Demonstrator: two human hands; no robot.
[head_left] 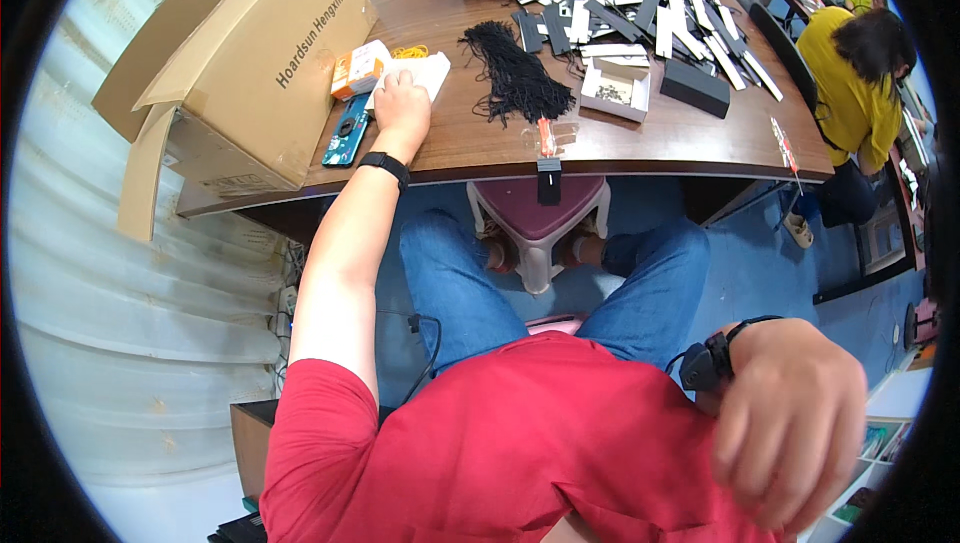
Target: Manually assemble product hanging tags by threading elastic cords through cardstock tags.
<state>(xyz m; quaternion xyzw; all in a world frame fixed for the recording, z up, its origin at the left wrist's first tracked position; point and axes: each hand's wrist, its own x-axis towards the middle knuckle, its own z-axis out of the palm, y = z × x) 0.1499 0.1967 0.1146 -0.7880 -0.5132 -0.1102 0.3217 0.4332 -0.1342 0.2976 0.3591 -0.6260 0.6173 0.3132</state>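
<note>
At the left of the table my left hand point(402, 108) rests on a white, paper-like thing point(432, 71), its fingers bent and closed on it. An orange-and-white packet point(358, 70) stands against that hand's left side, with a yellow cord bundle point(410, 52) just beyond. Closer to the table edge lies a flat blue thing point(345, 131) with a dark round part. My right hand point(790, 428) is raised off the table, close to the camera at the lower right. Its fingers droop and are somewhat blurred; whether anything is in them is hidden.
A large cardboard box point(255, 73) stands on the left. Black strings point(510, 68), an open white box point(612, 113) of small pieces, a black box point(695, 89) and heaped black and white strips point(665, 18) cover the right. Under the table is a stool point(540, 205). A person point(850, 73) sits at right.
</note>
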